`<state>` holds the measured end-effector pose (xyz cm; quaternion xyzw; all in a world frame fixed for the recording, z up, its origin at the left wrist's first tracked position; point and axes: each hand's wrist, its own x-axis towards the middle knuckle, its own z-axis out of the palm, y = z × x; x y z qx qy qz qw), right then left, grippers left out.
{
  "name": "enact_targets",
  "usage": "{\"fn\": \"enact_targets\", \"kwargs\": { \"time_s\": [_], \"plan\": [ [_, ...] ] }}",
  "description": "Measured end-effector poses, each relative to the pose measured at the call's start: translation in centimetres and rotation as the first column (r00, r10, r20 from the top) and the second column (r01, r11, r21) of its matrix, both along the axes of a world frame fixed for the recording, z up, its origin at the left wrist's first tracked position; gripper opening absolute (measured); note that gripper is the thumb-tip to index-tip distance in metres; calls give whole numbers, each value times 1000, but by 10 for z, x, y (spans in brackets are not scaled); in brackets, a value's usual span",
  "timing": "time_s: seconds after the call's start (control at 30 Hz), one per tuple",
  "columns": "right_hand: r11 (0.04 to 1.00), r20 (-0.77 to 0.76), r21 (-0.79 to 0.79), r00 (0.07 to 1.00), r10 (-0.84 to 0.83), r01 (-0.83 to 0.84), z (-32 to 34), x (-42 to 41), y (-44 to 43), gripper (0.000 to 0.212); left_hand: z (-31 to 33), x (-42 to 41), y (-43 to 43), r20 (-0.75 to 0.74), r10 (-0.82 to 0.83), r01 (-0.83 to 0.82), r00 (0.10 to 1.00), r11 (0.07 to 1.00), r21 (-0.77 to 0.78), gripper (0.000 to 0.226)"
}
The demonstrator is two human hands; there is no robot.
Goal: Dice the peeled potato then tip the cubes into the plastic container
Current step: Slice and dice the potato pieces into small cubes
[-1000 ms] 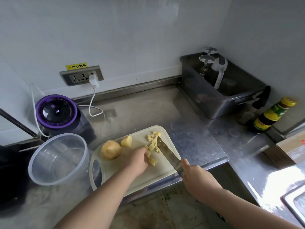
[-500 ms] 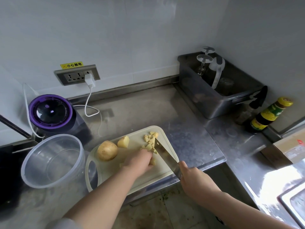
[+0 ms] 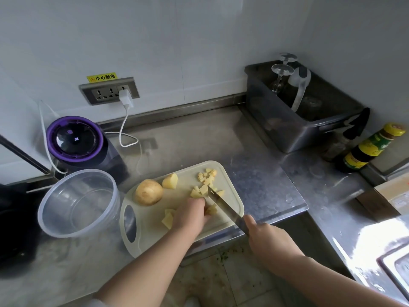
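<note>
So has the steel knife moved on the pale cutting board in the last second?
Yes. The steel knife's tip has drawn back from the far diced potato cubes toward the pale cutting board's near edge.

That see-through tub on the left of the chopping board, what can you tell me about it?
The plastic container is a round, clear tub with a thick rim and slightly tapered walls. It stands upright and empty on the steel counter, just left of the handle end of the cutting board and in front of a purple-lidded appliance. Whether it touches the board is unclear. Nobody is touching it.
</note>
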<state>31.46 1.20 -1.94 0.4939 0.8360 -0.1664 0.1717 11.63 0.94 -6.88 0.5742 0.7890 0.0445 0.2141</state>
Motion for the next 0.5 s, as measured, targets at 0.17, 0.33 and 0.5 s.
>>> {"fn": "enact_targets", "kwargs": {
  "time_s": [0.17, 0.33, 0.5],
  "plan": [
    [998, -9, -55, 1000, -16, 16, -2, 3, -4, 45, 1, 3, 0, 37, 41, -41, 998, 999, 5, 25],
    [997, -3, -72, 1000, -6, 6, -6, 0, -6, 48, 1, 4, -1, 70, 105, -105, 992, 994, 10, 24],
    [995, 0, -95, 1000, 0, 0, -3, 2, 0, 40, 4, 7, -2, 36, 105, -106, 994, 994, 11, 21]
  ]
}}
